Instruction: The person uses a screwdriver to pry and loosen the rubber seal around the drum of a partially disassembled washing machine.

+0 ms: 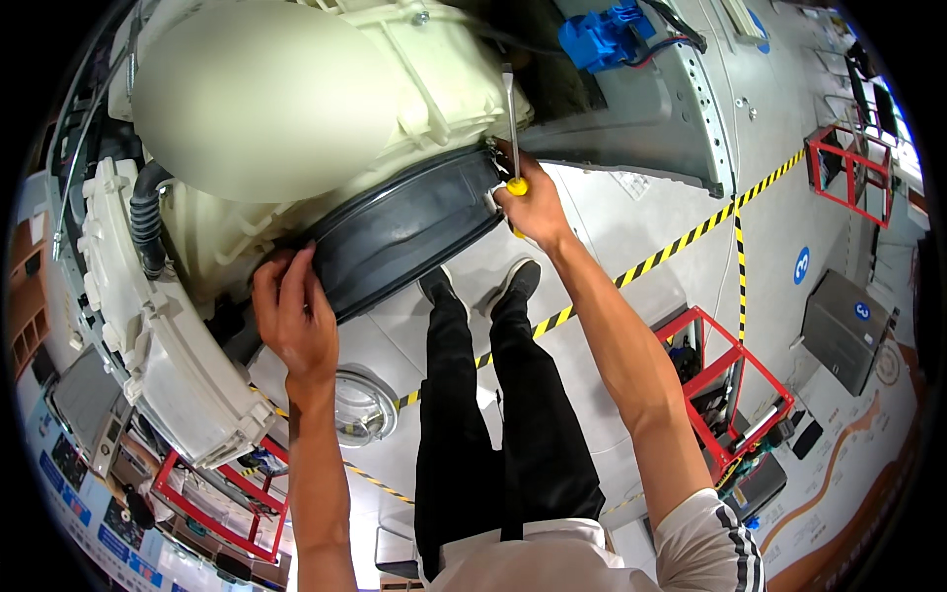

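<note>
1. A head-worn camera looks down on a person standing over a cream plastic washing machine tub point(296, 99) that fills the upper left of the view

2. A dark grey rubber door gasket point(409, 232) rings the tub's open mouth, curving from lower left to upper right

3. The left hand point(294, 321) rests on the gasket's lower left edge, fingers spread and curled over the rubber lip, pressing it rather than closed in a fist

4. The right hand point(533, 207) is clenched around the yellow handle of a screwdriver point(513, 133), whose metal shaft points up along the seam where gasket meets tub, at the upper right of the ring

5. Judging from this, the tip is working at the joint or a band around the gasket; whether it sits under a clamp cannot be told

6. To do this well, the tip should likely stay shallow and slide along the plastic rim, not dig into the rubber, which could tear

7. The left hand is well placed to hold the gasket steady against the prying force

8. Below, the person's black trousers and shoes stand on a grey floor point(631, 237) crossed by yellow and black hazard tape point(681, 242)

9. A red metal cart point(735, 395) stands to the right, and a blue connector point(597, 39) sits on the grey cabinet panel above
</note>
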